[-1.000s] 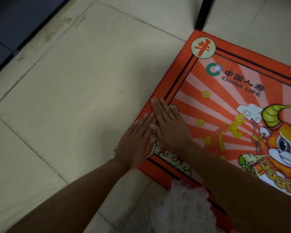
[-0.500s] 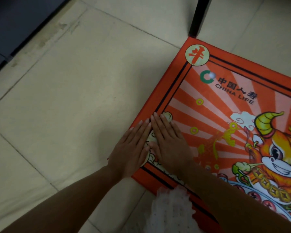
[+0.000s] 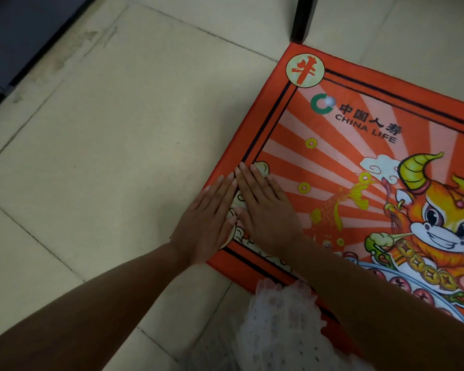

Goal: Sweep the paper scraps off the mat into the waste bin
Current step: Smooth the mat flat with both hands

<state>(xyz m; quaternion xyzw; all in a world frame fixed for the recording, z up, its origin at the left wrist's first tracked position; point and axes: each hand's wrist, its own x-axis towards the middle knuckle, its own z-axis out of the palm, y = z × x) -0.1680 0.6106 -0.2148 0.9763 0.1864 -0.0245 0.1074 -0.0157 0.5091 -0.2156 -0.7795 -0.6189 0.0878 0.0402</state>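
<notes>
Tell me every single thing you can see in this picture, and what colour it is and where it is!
mat: one, orange-red with a cartoon ox, coins and the words CHINA LIFE, lying on the floor at the right.
small pale ball-like bit: one, whitish, on the mat by the green logo; too small to say if it is a paper scrap.
floor tiles: several, beige, across the left and top.
dark post: one, black, standing at the mat's far corner.
dark surface: one, dark grey, top left corner.
white lacy cloth: one, white, bottom centre over the mat's near edge.
waste bin: none in view.
left hand: one, flat, fingers straight, across the mat's left edge.
right hand: one, flat on the mat, beside the left.
</notes>
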